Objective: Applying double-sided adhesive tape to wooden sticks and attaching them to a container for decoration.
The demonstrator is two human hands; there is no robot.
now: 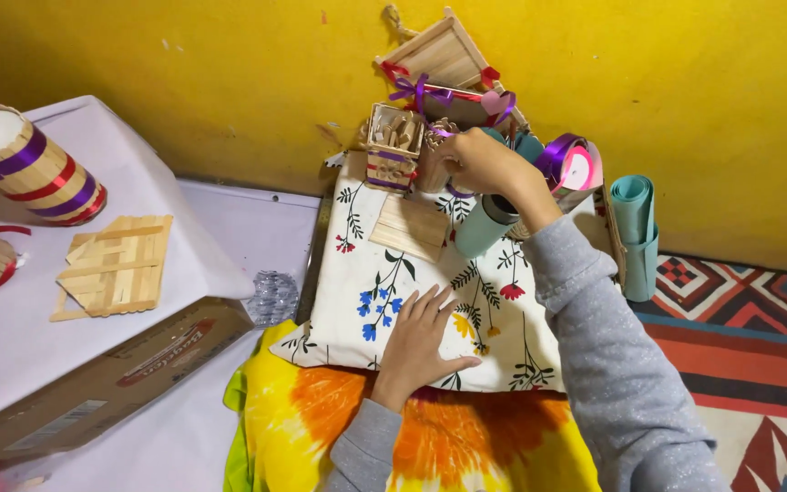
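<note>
Head view. The left hand (419,342) lay flat, palm down and fingers spread, on the floral cushion (357,310); its grip was released and held nothing, and it appeared to steady the cushion as a work surface. The right hand (483,164) reached forward to the far edge of the cushion, fingers pinched at a small stick cup (432,155) with a purple band; whether the grip was closed on the cup or on a small piece at its rim could not be told. The cup stood upright, just beside a stick box (393,146) filled with short wooden pieces, both close to the yellow wall. A flat stick panel (410,226) lay on the cushion near them, within easy reach. A teal roll (483,226) rested under the right wrist, and purple ribbon spools (571,164) sat to its right. On the white box (29,337) to the left lay another panel (116,264) and a ribboned stick cylinder (29,164), well apart from the hands.
</note>
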